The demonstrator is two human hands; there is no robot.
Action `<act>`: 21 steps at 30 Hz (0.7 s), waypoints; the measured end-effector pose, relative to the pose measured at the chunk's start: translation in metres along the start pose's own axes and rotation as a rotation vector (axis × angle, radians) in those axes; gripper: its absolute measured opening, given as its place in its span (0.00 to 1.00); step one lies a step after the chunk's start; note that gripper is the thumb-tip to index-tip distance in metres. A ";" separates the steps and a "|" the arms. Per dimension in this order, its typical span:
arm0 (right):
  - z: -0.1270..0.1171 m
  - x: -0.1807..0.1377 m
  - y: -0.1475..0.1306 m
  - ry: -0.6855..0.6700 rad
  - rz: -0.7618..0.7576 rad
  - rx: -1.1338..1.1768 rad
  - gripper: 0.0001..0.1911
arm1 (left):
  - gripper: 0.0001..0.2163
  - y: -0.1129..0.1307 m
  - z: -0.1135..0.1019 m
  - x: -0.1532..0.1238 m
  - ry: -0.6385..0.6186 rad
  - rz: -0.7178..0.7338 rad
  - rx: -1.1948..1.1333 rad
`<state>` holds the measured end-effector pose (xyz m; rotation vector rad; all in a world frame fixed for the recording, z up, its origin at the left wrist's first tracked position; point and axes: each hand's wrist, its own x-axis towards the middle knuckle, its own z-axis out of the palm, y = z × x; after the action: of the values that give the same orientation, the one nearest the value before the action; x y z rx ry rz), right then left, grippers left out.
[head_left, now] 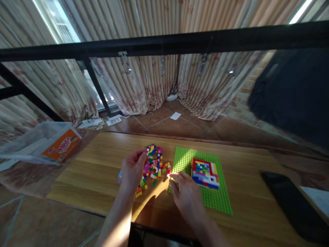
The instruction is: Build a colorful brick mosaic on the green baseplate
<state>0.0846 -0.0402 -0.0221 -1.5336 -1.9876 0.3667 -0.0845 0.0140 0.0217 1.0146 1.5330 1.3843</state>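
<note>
Wooden table (97,161), curtains behind. Far left: clear bag (33,140) holding an orange box (61,145). Left hand (132,169) loosely curled on the near-left side of the loose bricks (154,161); grip cannot be told. Right hand (189,195) pinched narrow at the left edge of the green baseplate (216,197); brick between the fingers uncertain. One multicoloured square patch (205,172) built on the plate; most studs bare, many bricks unplaced. Dark flat object (290,202) at near right.
</note>
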 end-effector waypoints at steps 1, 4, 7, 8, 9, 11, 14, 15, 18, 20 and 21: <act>0.003 0.002 0.001 0.016 0.019 -0.036 0.09 | 0.18 -0.001 -0.001 0.001 -0.001 -0.008 -0.020; 0.012 0.006 0.002 0.036 0.039 -0.124 0.09 | 0.16 -0.002 -0.003 0.003 -0.014 -0.029 -0.074; 0.019 0.010 0.000 0.025 0.040 -0.205 0.10 | 0.14 -0.002 -0.003 0.004 -0.037 -0.044 -0.089; 0.022 0.011 -0.001 0.022 0.041 -0.239 0.10 | 0.14 -0.003 -0.004 0.004 -0.044 -0.045 -0.086; 0.024 0.012 -0.002 0.020 0.042 -0.273 0.10 | 0.14 -0.004 -0.004 0.004 -0.051 -0.041 -0.081; 0.029 0.015 -0.003 0.018 0.045 -0.317 0.09 | 0.12 -0.007 -0.005 0.005 -0.069 -0.018 -0.059; 0.034 0.017 -0.005 0.021 0.048 -0.310 0.07 | 0.11 -0.014 -0.006 0.005 -0.104 0.040 0.008; 0.034 0.018 -0.005 0.022 0.049 -0.290 0.07 | 0.11 -0.017 -0.005 0.005 -0.119 0.059 0.040; 0.031 0.017 -0.006 0.038 0.047 -0.138 0.09 | 0.11 -0.021 -0.004 0.003 -0.195 0.108 0.171; 0.025 0.017 -0.006 0.056 0.046 0.032 0.10 | 0.11 -0.020 -0.002 0.000 -0.271 0.125 0.247; 0.021 0.017 -0.006 0.073 0.048 0.119 0.10 | 0.11 -0.018 -0.001 -0.002 -0.318 0.128 0.270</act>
<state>0.0641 -0.0232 -0.0303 -1.5011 -1.8418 0.4347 -0.0854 0.0109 0.0034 1.4456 1.4576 1.0523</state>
